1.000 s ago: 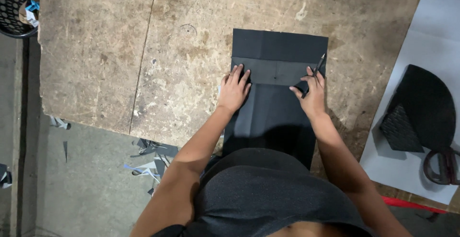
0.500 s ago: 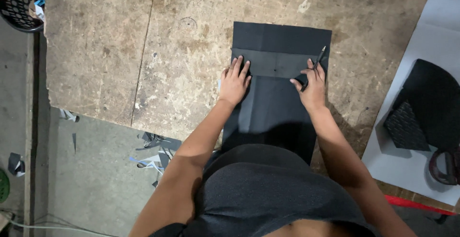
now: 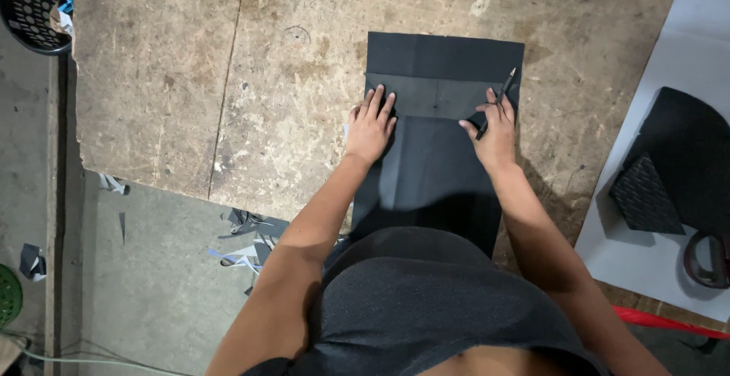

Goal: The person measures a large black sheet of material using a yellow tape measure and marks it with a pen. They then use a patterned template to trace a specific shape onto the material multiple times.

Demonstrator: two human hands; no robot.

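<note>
A long black sheet (image 3: pixel 433 171) lies on a worn wooden table (image 3: pixel 228 79) and hangs over its near edge. A dark strip (image 3: pixel 441 98) lies across the sheet near its far end. My left hand (image 3: pixel 370 129) presses flat, fingers apart, on the left end of that strip. My right hand (image 3: pixel 496 134) rests on the strip's right end and holds a black pen (image 3: pixel 496 104), whose tip points away from me.
A pale grey sheet (image 3: pixel 669 216) covers the table's right side, with black textured pieces (image 3: pixel 669 178) and dark scissor handles (image 3: pixel 707 258) on it. A black perforated basket (image 3: pixel 34 3) stands at the top left. Paper offcuts (image 3: pixel 243 243) litter the concrete floor.
The view has shifted slightly. Both hands stay pressed on the strip, which sits a little further from me than a second ago.
</note>
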